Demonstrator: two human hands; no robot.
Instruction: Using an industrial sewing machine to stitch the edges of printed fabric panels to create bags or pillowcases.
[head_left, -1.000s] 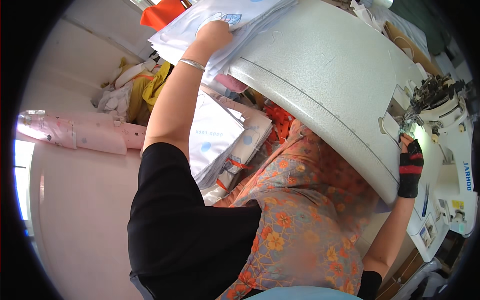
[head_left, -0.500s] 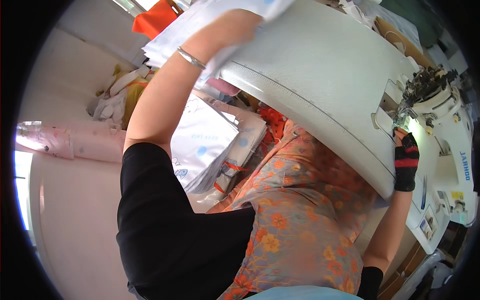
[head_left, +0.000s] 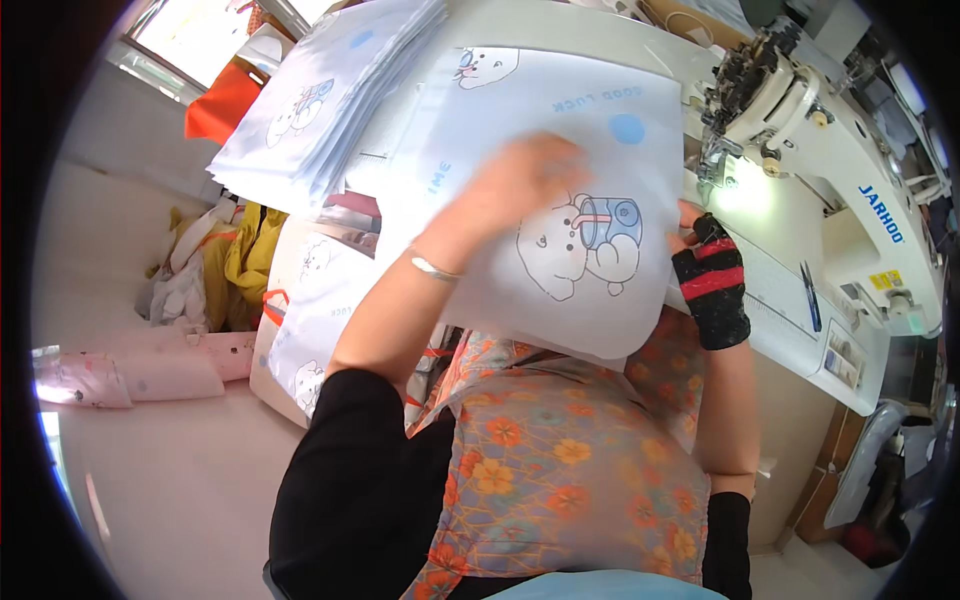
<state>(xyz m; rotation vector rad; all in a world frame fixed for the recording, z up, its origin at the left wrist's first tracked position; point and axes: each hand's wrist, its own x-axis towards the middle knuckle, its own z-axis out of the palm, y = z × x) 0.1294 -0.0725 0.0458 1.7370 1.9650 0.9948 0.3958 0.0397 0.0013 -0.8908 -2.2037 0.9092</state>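
Note:
A white fabric panel (head_left: 600, 160) with rounded corners and printed cartoon bears lies across the front of the sewing machine table, its near edge hanging over toward my lap. Over the middle of it is my left hand (head_left: 530, 180), blurred by motion, with a silver bangle on the wrist; its fingers are too smeared to read. My right hand (head_left: 710, 275), in a black and red fingerless glove, is closed at the panel's right edge, fingertips on the cloth. The sewing machine's lit needle area (head_left: 735, 185) is just beyond that hand.
A thick stack of similar panels (head_left: 310, 110) rests at the table's far left. More printed panels (head_left: 315, 310) lie lower down beside my left arm. A pen (head_left: 810, 297) is on the machine bed at right. Yellow and white cloths (head_left: 225, 260) are heaped at left.
My left hand has come from the far-left stack toward the middle, and a panel now covers the bare table. My right hand has moved from beside the needle to the panel's edge.

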